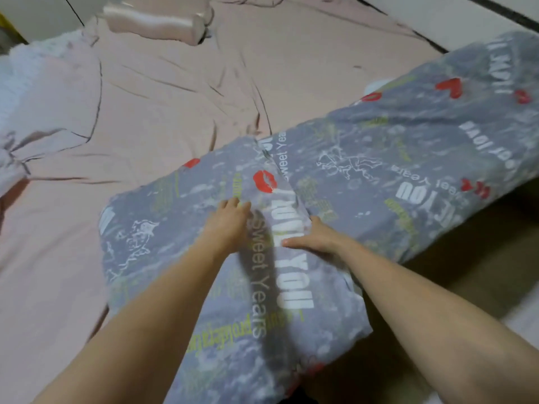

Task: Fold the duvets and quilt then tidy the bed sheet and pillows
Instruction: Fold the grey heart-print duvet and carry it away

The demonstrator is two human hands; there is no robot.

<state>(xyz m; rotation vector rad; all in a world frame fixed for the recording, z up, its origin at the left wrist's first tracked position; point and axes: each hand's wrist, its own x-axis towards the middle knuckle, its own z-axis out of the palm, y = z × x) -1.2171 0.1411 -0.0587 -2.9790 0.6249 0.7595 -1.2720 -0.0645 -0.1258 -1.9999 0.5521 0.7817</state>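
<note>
**Printed Duvet Half Folded Across a Rumpled Pink Bed**

A person presses both hands onto a grey printed duvet that lies in a long folded band from the lower centre of the frame to the upper right. The left hand lies on the near flap with fingers extended and close together, holding nothing. The right hand rests beside a raised fold in the cloth, thumb stretched along the fabric; its fingers sink out of sight at the crease, so whether they pinch it cannot be told.

The duvet looks thick, soft and puffy, likely light for its bulk but floppy, and apt to spring open unless pressed flat. Its corners and folded edges appear the surest places to take hold, with two hands spread wide.

Beneath it, a pink bed sheet stretches wrinkled over the left and centre of the frame. A pale pillow lies at the upper left, and a white textured cover bunches at the left edge. A dark floor shows at the lower right.
</note>
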